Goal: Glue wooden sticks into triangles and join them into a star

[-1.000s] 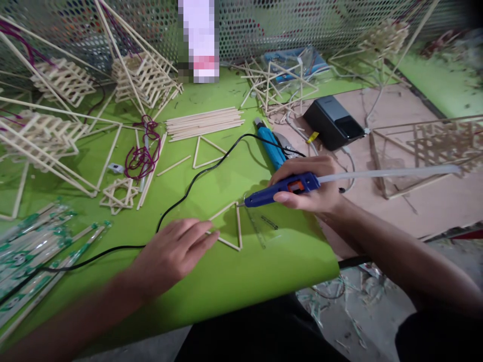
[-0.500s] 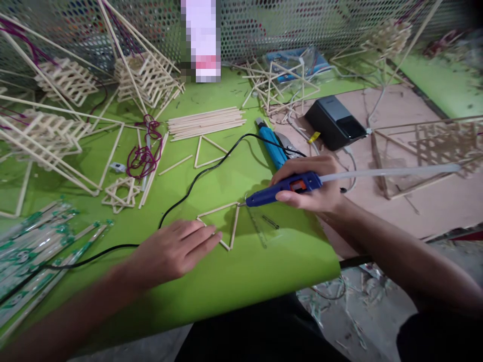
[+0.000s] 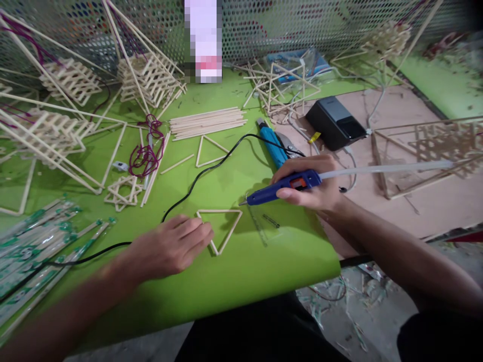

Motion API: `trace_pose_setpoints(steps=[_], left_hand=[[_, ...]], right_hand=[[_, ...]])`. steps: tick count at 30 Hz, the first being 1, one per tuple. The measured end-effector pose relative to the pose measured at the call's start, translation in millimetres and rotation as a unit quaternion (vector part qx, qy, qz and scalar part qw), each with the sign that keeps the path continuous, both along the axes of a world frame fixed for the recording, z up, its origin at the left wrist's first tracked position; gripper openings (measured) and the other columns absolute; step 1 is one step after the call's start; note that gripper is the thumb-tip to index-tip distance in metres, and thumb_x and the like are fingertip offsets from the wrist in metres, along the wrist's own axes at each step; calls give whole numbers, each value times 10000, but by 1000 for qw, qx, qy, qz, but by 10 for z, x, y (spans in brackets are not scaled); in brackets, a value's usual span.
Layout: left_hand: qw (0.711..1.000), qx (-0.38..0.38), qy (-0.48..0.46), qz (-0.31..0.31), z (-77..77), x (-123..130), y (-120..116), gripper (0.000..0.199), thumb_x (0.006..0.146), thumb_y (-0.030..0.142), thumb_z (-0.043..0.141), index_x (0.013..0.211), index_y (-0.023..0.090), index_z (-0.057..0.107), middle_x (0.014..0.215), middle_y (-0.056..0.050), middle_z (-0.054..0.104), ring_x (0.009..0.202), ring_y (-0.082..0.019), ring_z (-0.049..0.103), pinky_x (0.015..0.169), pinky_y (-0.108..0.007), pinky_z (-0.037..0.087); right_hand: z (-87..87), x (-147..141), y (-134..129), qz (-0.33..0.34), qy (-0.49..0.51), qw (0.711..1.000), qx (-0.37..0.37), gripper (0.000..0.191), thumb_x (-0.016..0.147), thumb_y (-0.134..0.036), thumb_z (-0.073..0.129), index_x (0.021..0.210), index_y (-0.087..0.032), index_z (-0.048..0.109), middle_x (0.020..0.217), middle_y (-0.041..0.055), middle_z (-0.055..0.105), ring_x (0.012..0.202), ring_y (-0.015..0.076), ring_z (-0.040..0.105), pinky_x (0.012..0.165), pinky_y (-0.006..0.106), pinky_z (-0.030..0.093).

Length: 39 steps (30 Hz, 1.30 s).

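Observation:
My right hand [image 3: 320,186] is wrapped round a blue glue gun [image 3: 269,193], with a whitish glue stick [image 3: 388,170] running out of its back. The nozzle points left, close to the upper right corner of a triangle of thin wooden sticks [image 3: 231,232] on the green table; a small gap shows between them. My left hand [image 3: 177,246] grips the triangle's left side with closed fingers, covering part of that stick. A second stick triangle [image 3: 213,151] lies farther back, partly crossed by a black cord [image 3: 192,186].
Behind lies a bundle of sticks [image 3: 207,123]. Stick frames with purple string [image 3: 145,156] fill the left, above green-printed wrappers [image 3: 33,256]. A blue-handled cutter [image 3: 271,143] and a black box [image 3: 335,123] sit beyond my right hand. A small stick star [image 3: 123,193] lies at left.
The triangle has turned, so its top side now lies level and its lower corner sits farther left. My left hand has shifted slightly left. The glue gun has barely moved.

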State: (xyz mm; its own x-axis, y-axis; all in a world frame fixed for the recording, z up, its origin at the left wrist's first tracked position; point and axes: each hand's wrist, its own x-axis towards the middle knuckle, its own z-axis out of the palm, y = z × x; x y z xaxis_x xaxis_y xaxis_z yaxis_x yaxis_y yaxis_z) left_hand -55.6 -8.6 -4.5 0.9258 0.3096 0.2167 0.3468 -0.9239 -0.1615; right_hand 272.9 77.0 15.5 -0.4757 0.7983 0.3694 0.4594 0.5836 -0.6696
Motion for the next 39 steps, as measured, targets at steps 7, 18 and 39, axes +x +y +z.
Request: trace_pose_setpoints(steps=[7, 18, 39], left_hand=[[997, -46, -44, 32, 10, -40, 75, 266, 940, 41, 514, 1166, 93, 645, 1186, -134, 671, 1030, -240, 611, 878, -383, 510], [954, -245, -74, 154, 24, 134, -72, 908, 817, 595, 680, 1512, 127, 331, 1573, -194, 348, 1453, -366, 330, 1155, -556, 369], [931, -203, -122, 277, -71, 232, -137, 557, 934, 287, 574, 1444, 115, 433, 1443, -153, 518, 1389, -320, 418, 1129, -545, 439]], right_hand=[[-21, 23, 23, 29, 0, 999, -30, 360, 799, -589, 715, 729, -236, 698, 631, 19, 698, 548, 142, 626, 509, 295, 492], [-59, 27, 45, 31, 6, 998, -50, 344, 759, -557, 774, 724, -224, 693, 625, 10, 691, 529, 130, 606, 492, 275, 472], [-35, -16, -5, 38, 12, 996, -79, 373, 675, -568, 842, 782, -243, 693, 759, 31, 716, 662, 183, 664, 617, 335, 562]])
